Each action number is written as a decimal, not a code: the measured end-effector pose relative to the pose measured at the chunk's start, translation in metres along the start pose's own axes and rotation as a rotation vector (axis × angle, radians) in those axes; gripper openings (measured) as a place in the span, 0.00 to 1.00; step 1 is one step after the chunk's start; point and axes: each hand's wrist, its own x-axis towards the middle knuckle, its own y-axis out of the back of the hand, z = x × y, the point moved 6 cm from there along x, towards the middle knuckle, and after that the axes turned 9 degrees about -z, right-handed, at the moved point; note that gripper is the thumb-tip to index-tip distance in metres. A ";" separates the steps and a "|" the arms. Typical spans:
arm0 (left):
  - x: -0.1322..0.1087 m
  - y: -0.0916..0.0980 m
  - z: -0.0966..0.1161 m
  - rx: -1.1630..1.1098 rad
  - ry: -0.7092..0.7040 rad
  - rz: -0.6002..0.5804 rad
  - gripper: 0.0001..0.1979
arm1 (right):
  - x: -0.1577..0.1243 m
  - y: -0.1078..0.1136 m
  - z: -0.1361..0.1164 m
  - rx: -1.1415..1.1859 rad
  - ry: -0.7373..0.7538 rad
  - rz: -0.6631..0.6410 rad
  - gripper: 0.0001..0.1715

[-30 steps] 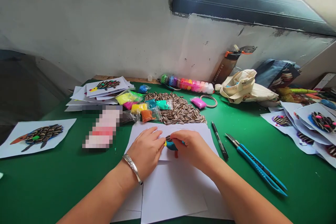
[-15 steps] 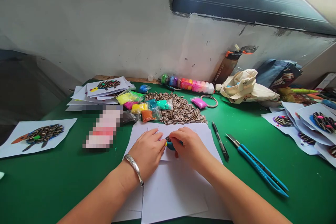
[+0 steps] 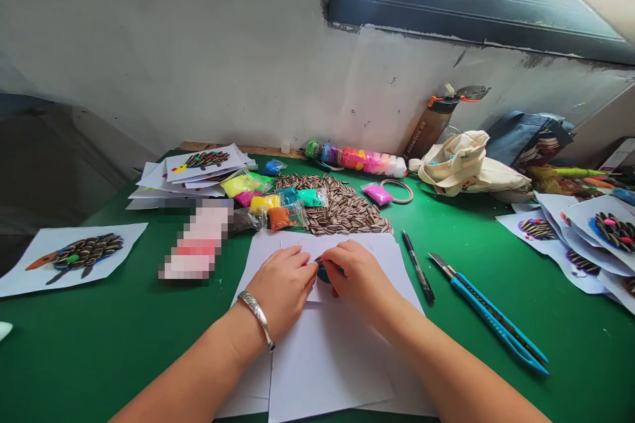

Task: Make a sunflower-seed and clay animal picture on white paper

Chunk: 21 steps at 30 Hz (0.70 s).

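Note:
Blue clay [image 3: 324, 275] lies on the top sheet of white paper [image 3: 327, 357], mostly covered by my fingers. Dark striped sunflower seed [image 3: 319, 260] shows at the fingertips of my right hand [image 3: 360, 277], whose thumb and index finger are pinched over the clay. My left hand [image 3: 282, 284], with a silver bangle at the wrist, lies on the paper with its fingers stretched out. Its fingertips meet the left edge of the clay. Behind the paper is a heap of sunflower seeds [image 3: 342, 205].
Bags of coloured clay [image 3: 265, 203] lie left of the seed heap. Right of the paper are a black pen [image 3: 417, 266] and a blue utility knife [image 3: 489, 314], blade showing. Seed pictures [image 3: 86, 254] lie left; more are stacked right. A bottle [image 3: 430, 124] and cloth bag [image 3: 459, 162] stand behind.
My left fingers have shifted slightly right, closer to my right fingertips, and the yellow bit by the blue clay is now covered. The view has moved a little.

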 end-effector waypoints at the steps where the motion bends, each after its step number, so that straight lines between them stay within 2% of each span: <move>1: 0.000 0.000 0.000 0.000 0.005 -0.007 0.13 | 0.000 0.000 0.000 -0.007 -0.003 -0.005 0.14; 17: 0.002 -0.003 0.000 0.011 -0.003 -0.025 0.12 | 0.003 -0.005 -0.001 -0.043 0.060 -0.066 0.16; 21: 0.002 -0.003 0.001 0.009 -0.004 -0.029 0.12 | -0.001 0.000 0.008 -0.010 0.022 -0.002 0.12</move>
